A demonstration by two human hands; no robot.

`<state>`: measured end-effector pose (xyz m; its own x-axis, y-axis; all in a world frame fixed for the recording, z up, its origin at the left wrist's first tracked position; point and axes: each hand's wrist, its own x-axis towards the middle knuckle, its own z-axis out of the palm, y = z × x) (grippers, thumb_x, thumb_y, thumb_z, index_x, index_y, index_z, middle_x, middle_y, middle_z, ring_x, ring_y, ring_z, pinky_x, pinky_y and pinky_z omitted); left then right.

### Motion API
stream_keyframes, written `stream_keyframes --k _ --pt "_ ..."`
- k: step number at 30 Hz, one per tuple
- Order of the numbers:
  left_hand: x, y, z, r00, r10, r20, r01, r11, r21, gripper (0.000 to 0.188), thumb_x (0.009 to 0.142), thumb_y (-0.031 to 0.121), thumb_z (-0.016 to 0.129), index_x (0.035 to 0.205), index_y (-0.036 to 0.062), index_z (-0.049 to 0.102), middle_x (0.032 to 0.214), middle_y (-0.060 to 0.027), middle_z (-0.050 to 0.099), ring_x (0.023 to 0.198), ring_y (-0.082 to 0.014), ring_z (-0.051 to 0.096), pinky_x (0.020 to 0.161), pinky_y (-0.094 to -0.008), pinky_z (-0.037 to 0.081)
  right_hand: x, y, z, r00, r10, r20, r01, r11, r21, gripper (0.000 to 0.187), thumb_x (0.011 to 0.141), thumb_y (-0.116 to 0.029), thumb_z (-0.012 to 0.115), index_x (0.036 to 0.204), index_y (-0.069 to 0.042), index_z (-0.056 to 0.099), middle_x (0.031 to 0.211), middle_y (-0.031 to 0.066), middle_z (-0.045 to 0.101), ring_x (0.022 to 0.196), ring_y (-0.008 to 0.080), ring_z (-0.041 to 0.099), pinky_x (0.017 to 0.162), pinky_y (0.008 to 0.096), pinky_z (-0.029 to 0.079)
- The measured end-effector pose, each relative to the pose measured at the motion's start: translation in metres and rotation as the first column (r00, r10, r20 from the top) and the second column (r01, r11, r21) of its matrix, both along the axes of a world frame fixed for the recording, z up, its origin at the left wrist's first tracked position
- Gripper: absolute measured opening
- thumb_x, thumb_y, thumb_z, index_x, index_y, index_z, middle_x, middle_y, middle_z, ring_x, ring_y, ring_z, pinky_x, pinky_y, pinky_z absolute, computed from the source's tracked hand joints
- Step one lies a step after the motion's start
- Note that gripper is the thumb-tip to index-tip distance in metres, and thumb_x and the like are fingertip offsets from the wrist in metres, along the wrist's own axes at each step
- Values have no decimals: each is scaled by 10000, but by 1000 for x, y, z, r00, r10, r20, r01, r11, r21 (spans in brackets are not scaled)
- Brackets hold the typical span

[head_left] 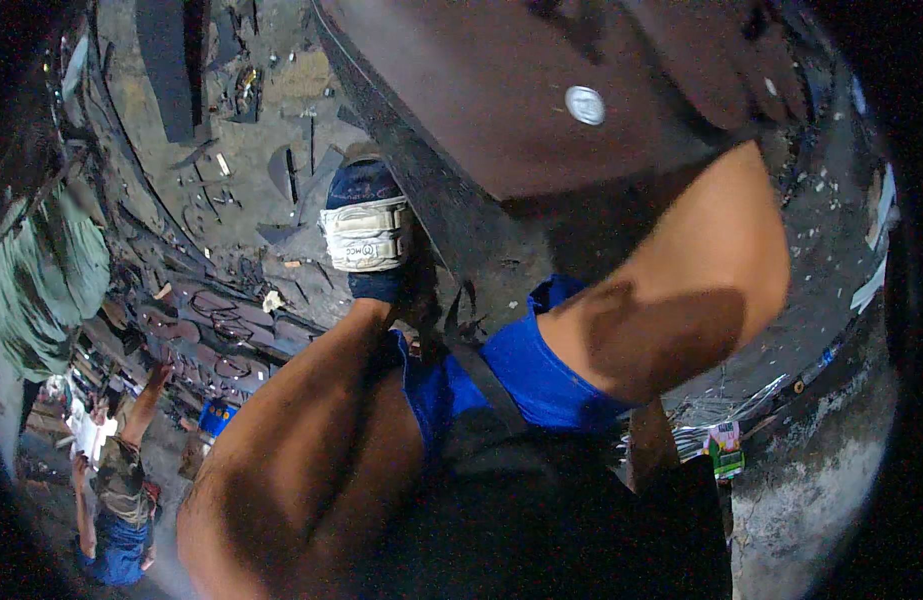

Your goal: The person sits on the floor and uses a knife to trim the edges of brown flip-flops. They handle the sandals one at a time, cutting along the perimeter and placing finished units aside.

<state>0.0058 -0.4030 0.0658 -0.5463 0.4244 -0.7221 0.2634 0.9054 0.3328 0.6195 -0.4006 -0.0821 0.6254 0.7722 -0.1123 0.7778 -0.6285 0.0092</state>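
Observation:
Neither of my hands shows. A strip of bare skin, perhaps my right forearm [653, 440], appears beside my right hip; its hand is hidden. Nearest to my legs lies a large brown, leather-like piece [451, 90] with dark edges and a round, silvery-white sticker [585, 105]. My right knee [771, 230] is bent against its near right side. My left foot, in a dark sock and a sandal with broad white straps [364, 235], rests on the floor by its left edge. A dark strap [486, 385] runs across my blue shorts [571, 390].
Black scraps [291, 175] litter the floor at the far left. A long dark panel [168, 70] lies beyond them. Green cloth [46, 280] hangs at the left; below it another person [121, 500] has a hand near something white [89, 430]. A green-and-pink packet [724, 450] lies at the right.

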Motion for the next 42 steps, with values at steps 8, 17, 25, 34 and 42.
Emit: stream_keyframes --k 8,17,25,34,42 --pt "-43 47 -53 995 -17 -94 41 966 255 762 753 393 793 1282 -30 444 1162 -177 600 1051 -253 588 897 -356 468 -8 5 -8 993 -59 -101 80 971 225 312 938 -195 534 1166 14 497 1112 205 483 1017 325 479 867 403 426" --pt "-140 318 -80 910 -317 -268 415 710 569 1055 620 534 844 1369 -42 376 1278 -250 536 1165 -333 542 993 -413 422 -16 3 -1 996 -84 32 81 994 80 351 942 -237 546 1201 -8 485 1147 225 483 1072 385 457 947 465 358" --pt "-201 315 -136 986 -133 98 75 889 452 513 803 366 678 1105 -37 582 1056 -166 651 1006 -281 621 867 -413 508 -81 33 56 903 -35 -427 272 818 508 376 1014 -284 442 1239 16 438 1003 172 540 897 296 547 798 381 461" --pt "-14 301 215 881 -191 433 -286 515 808 343 874 293 625 1086 25 643 1092 -80 656 1009 -199 611 917 -356 465 -102 110 132 648 466 -602 273 596 755 176 937 -212 562 970 -67 469 671 -5 451 545 101 431 533 243 403" --pt "112 206 276 983 -178 41 59 522 851 329 851 328 676 1039 63 626 948 -35 654 863 -155 616 812 -282 484 -187 211 237 -375 819 -435 703 557 443 360 950 -466 454 909 -109 477 675 8 463 574 144 456 509 310 421"
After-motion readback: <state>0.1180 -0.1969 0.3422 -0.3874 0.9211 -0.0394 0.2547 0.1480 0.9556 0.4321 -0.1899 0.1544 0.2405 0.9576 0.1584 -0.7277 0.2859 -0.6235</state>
